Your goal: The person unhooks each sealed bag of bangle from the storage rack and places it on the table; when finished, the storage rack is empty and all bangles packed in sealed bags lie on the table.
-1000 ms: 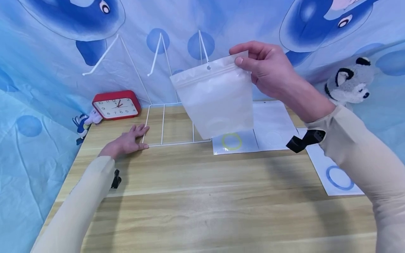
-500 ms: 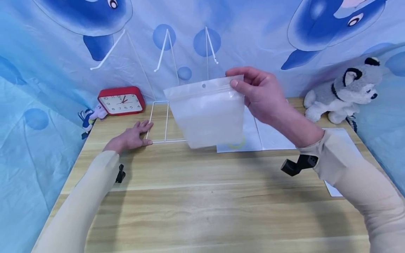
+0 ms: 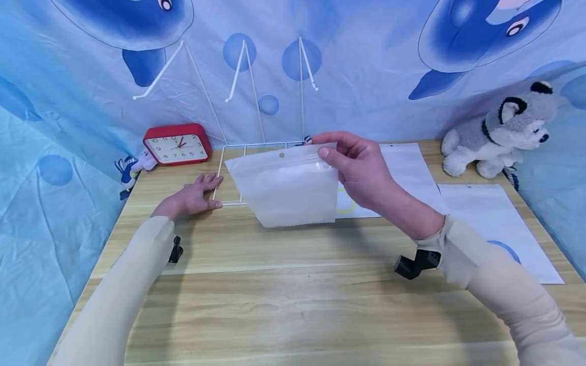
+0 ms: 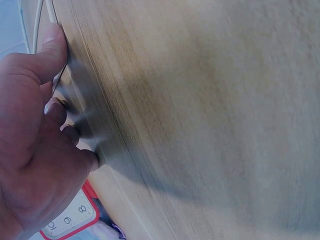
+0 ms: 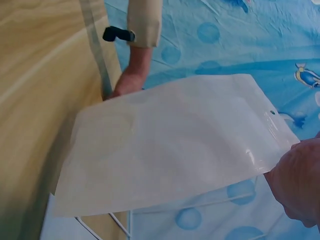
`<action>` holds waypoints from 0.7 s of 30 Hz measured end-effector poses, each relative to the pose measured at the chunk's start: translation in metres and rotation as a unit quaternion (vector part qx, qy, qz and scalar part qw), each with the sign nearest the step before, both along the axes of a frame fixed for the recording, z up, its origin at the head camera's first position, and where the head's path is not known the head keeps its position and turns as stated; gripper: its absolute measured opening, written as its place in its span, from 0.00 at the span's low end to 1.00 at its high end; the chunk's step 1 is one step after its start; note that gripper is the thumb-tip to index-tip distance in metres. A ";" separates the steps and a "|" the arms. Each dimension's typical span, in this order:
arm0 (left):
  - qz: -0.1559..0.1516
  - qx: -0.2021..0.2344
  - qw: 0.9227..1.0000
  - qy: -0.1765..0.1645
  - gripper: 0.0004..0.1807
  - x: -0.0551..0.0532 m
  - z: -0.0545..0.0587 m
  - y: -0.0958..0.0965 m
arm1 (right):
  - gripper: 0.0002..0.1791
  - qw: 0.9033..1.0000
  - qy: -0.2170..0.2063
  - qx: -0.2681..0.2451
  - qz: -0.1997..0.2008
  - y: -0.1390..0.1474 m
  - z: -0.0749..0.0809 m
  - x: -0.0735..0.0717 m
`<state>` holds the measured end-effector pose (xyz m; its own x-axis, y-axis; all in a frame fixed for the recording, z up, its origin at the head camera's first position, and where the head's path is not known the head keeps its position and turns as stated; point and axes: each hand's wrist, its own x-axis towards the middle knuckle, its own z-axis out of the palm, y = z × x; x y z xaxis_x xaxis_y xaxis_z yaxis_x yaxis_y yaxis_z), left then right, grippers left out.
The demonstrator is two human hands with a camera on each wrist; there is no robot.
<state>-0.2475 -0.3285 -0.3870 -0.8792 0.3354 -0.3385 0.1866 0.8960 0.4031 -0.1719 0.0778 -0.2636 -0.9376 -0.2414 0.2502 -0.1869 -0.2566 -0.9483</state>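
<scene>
My right hand (image 3: 359,165) pinches the upper right corner of a white zip bag (image 3: 288,190) between thumb and fingers. The bag hangs in front of a white wire rack (image 3: 222,165), below its hooks, and a small punched hole shows near its top edge. In the right wrist view the bag (image 5: 165,145) spreads across the picture, its top corner at the hand (image 5: 300,180). My left hand (image 3: 189,198) rests on the left end of the rack's base, fingers spread. Its thumb lies at the front corner wire in the left wrist view.
Three thin white hooks (image 3: 235,71) rise before the blue curtain. A red clock (image 3: 177,145) stands left of the rack. White sheets (image 3: 403,160) lie to the right, one (image 3: 485,213) with a blue ring. A grey plush dog (image 3: 499,129) sits at the back right.
My right hand has lowered the bag from the rightmost hook, where its hole overlapped the hook's tip, bringing it down and slightly left. The left hand stays on the rack's base.
</scene>
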 end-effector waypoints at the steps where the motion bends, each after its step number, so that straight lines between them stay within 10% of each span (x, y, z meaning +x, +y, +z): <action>1: -0.001 -0.001 1.000 0.001 0.47 0.000 0.001 0.000 | 0.15 1.000 -0.004 0.002 0.002 -0.001 -0.001 0.003; 12: 0.010 -0.003 1.000 -0.014 0.46 0.000 0.001 0.001 | 0.16 0.987 -0.151 -0.029 0.047 -0.003 -0.006 0.034; 21: 0.007 -0.005 1.000 -0.006 0.47 0.000 0.001 0.001 | 0.13 0.987 -0.158 -0.024 0.019 -0.018 -0.036 0.006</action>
